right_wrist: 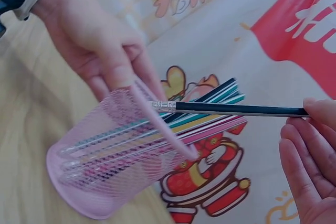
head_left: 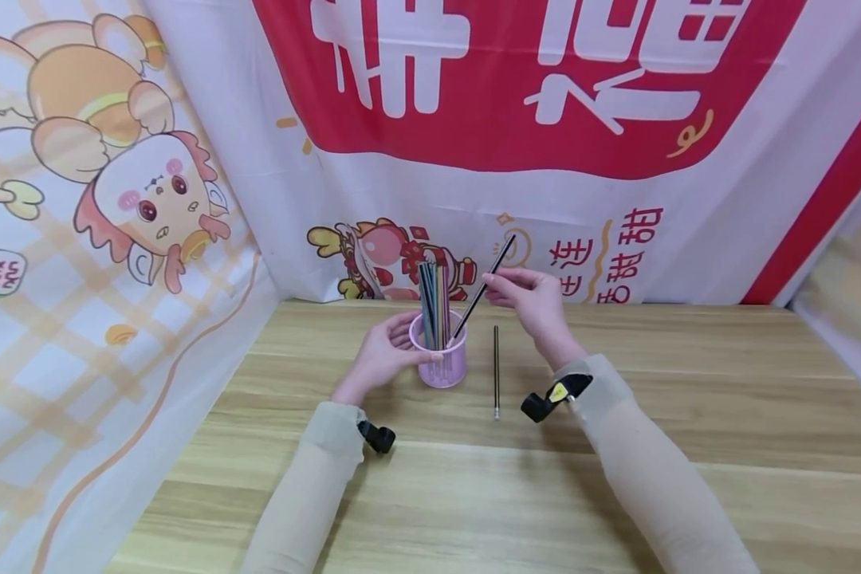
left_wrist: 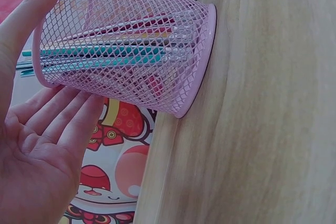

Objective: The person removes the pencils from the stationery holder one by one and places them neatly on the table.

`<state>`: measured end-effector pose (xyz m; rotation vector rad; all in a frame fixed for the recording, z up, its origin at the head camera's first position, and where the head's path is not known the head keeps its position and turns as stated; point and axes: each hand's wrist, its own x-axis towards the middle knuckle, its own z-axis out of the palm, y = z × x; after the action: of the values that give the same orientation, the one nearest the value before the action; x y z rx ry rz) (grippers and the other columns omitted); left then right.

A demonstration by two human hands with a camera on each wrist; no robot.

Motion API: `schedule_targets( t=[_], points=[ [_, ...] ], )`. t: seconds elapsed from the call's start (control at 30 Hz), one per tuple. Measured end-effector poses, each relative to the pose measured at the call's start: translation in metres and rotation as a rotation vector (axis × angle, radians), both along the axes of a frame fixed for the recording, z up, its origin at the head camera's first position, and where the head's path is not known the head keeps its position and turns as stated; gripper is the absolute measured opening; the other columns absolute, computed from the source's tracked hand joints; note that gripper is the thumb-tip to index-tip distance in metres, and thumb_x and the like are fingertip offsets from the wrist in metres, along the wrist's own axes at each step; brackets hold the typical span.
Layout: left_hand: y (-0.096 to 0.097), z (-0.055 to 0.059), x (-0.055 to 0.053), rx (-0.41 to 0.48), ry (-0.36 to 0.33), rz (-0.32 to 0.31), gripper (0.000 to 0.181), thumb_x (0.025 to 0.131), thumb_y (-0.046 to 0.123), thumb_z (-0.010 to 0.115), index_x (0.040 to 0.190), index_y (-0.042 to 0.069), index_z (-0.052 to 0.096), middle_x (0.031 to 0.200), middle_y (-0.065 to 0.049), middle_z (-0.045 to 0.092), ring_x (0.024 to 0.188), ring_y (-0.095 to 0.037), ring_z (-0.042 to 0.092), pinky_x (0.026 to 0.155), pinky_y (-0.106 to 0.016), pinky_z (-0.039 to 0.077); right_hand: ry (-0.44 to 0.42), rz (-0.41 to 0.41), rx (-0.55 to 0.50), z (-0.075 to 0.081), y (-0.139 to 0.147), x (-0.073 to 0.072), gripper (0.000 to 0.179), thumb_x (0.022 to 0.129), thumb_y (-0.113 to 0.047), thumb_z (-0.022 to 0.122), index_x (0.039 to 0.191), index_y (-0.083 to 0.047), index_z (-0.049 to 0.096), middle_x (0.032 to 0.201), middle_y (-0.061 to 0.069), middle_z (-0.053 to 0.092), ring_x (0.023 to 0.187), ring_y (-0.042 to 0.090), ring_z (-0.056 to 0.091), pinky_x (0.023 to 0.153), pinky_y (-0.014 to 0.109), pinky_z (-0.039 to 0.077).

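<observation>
A pink mesh pencil cup [head_left: 450, 373] stands upright on the table, with my left hand [head_left: 379, 355] gripping it between thumb and fingers from the left. Several pencils [left_wrist: 121, 53] in teal, yellow, pink and dark colours lean inside it, eraser ends down. Between thumb and fingertips, my right hand [head_left: 534, 307] pinches a black pencil [right_wrist: 236, 109] near its upper end. That pencil slants down to the left, its eraser end at the cup's mouth. On the wood to the right of the cup lies another dark pencil [head_left: 497, 371], eraser end toward me.
The wood-grain table [head_left: 430, 494] runs back to a printed cloth [head_left: 488, 199] hanging behind the cup. Another patterned cloth [head_left: 115, 335] borders the left side. Both wrists wear black camera mounts [head_left: 376, 437].
</observation>
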<state>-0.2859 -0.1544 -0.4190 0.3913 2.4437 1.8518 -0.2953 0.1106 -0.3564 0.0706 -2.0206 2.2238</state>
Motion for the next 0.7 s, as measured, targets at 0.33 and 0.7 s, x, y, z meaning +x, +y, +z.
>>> schedule_targets(
  t=[0.33, 0.7],
  points=[
    [0.001, 0.000, 0.000, 0.003, 0.001, -0.022, 0.091, 0.071, 0.018, 0.095, 0.148, 0.004, 0.049, 0.143, -0.013, 0.057, 0.127, -0.026, 0.058, 0.107, -0.032, 0.047, 0.041, -0.045, 0.025, 0.013, 0.024, 0.003, 0.041, 0.086, -0.030, 0.084, 0.114, -0.001, 0.074, 0.097, 0.011, 0.076, 0.085, 0.022, 0.074, 0.082, 0.033, 0.062],
    [-0.001, 0.000, -0.001, 0.000, 0.000, -0.010, 0.093, 0.070, 0.020, 0.096, 0.148, 0.005, 0.049, 0.143, -0.013, 0.057, 0.127, -0.026, 0.058, 0.107, -0.033, 0.048, 0.009, 0.019, 0.154, 0.009, 0.052, 0.010, 0.043, 0.091, -0.029, 0.080, 0.118, 0.002, 0.070, 0.100, 0.010, 0.075, 0.086, 0.020, 0.074, 0.083, 0.033, 0.062]
  ],
)
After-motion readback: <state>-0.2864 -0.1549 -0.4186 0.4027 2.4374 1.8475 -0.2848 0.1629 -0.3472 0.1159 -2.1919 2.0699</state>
